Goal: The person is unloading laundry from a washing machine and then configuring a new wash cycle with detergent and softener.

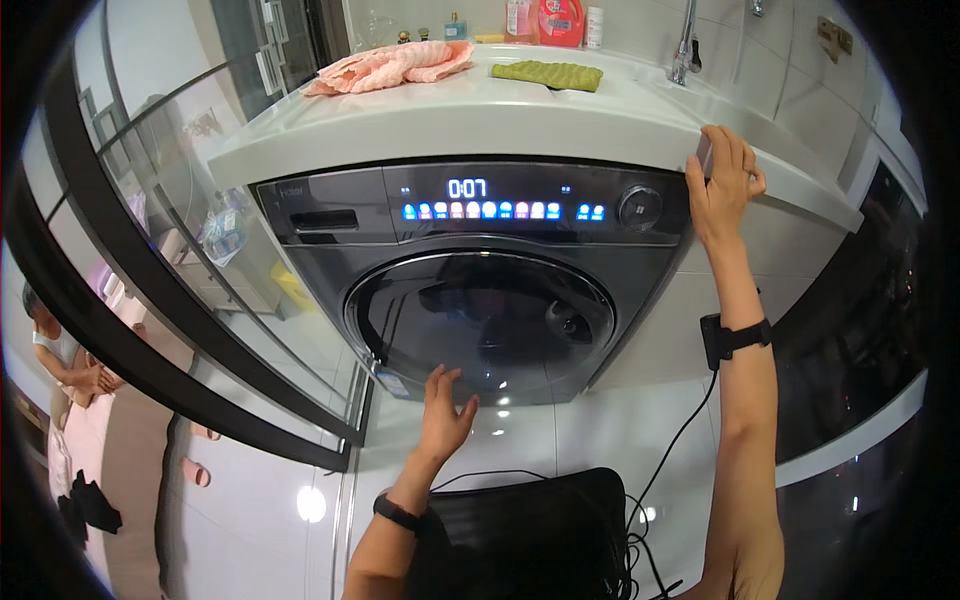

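Observation:
In front of me stands a dark grey front-loading washing machine (330, 275) with a round glass door (480, 320) that is closed. Its panel shows a lit display (467, 188), a row of coloured lights and a round knob (640, 209). My left hand (447, 415), fingers apart and holding nothing, hovers by the lower part of the door. My right hand (722, 190) grips the front edge of the white countertop (640, 145), right of the knob. On the counter lie a crumpled pink towel (395, 68) and a folded green cloth (548, 75).
Bottles, including a red jug (561, 22), line the counter's back near a faucet (684, 45). A black-framed glass door (250, 330) is at left; beyond it, a person (65, 355) sits by a bed. A black seat (520, 540) and a cable (690, 430) are below me.

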Demonstrator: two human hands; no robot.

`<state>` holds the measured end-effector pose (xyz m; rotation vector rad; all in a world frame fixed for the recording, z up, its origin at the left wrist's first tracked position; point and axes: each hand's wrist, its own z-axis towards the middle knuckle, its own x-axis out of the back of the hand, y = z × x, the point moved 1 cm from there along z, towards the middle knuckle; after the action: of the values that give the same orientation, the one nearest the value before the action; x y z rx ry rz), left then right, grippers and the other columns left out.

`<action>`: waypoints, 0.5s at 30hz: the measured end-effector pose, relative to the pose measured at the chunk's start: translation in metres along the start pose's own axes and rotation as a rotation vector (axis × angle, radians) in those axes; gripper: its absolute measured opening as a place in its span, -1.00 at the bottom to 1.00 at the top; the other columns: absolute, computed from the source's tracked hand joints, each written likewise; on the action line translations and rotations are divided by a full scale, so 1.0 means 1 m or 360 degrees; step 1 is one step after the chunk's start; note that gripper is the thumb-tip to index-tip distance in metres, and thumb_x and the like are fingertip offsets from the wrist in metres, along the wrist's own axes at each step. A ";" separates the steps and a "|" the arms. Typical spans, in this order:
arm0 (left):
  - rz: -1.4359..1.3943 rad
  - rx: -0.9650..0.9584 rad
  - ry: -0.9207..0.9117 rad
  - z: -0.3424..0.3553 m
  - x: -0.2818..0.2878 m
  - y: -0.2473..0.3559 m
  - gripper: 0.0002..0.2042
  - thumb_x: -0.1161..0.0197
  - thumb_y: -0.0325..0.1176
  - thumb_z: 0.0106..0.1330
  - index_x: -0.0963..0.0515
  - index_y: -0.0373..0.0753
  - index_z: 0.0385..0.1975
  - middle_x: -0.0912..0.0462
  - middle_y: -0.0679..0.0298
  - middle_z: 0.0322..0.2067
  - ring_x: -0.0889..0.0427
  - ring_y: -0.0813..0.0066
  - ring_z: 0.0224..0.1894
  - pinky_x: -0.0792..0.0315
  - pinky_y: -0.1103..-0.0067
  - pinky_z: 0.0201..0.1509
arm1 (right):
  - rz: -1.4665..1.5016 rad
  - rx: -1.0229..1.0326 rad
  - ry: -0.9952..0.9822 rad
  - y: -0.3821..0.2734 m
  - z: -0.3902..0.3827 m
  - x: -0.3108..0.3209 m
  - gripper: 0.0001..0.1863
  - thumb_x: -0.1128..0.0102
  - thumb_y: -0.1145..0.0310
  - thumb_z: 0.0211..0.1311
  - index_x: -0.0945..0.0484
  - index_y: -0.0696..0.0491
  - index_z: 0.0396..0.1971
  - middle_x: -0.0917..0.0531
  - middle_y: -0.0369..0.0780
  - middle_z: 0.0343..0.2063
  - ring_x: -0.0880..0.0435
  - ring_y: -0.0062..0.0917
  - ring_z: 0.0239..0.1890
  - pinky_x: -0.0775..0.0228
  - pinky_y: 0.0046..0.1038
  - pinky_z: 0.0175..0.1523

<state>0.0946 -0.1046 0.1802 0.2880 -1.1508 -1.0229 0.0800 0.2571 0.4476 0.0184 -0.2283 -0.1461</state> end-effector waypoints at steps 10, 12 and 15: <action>-0.0088 0.0029 0.0116 0.019 -0.051 -0.021 -0.44 -0.22 -0.36 0.09 -0.19 -0.35 0.09 0.02 -0.16 0.20 -0.09 -0.14 0.21 -0.09 0.30 0.24 | -0.0056 0.0008 0.0221 -0.001 -0.006 -0.020 -0.53 -0.01 -0.02 0.08 -0.38 -0.07 -0.06 -0.43 -0.31 -0.07 -0.24 -0.44 0.08 0.13 -0.16 0.05; -0.0094 0.0034 0.0074 0.017 -0.051 -0.015 -0.44 -0.21 -0.36 0.09 -0.18 -0.35 0.10 0.04 -0.16 0.21 -0.08 -0.14 0.22 -0.09 0.30 0.25 | -0.0070 0.0025 0.0219 0.003 -0.007 -0.019 -0.52 0.00 -0.04 0.08 -0.38 -0.07 -0.05 -0.42 -0.31 -0.05 -0.24 -0.44 0.08 0.12 -0.15 0.05; -0.0118 0.0067 0.0030 0.013 -0.047 -0.011 -0.43 -0.21 -0.35 0.09 -0.18 -0.35 0.10 0.05 -0.16 0.21 -0.09 -0.13 0.22 -0.10 0.30 0.24 | -0.0082 0.0022 0.0163 0.007 -0.008 -0.016 -0.49 0.01 -0.08 0.08 -0.37 -0.08 -0.04 -0.40 -0.31 -0.02 -0.24 -0.43 0.09 0.12 -0.13 0.05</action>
<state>0.0764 -0.0697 0.1494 0.3756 -1.1528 -1.0596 0.0676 0.2661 0.4367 0.0455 -0.1265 -0.1945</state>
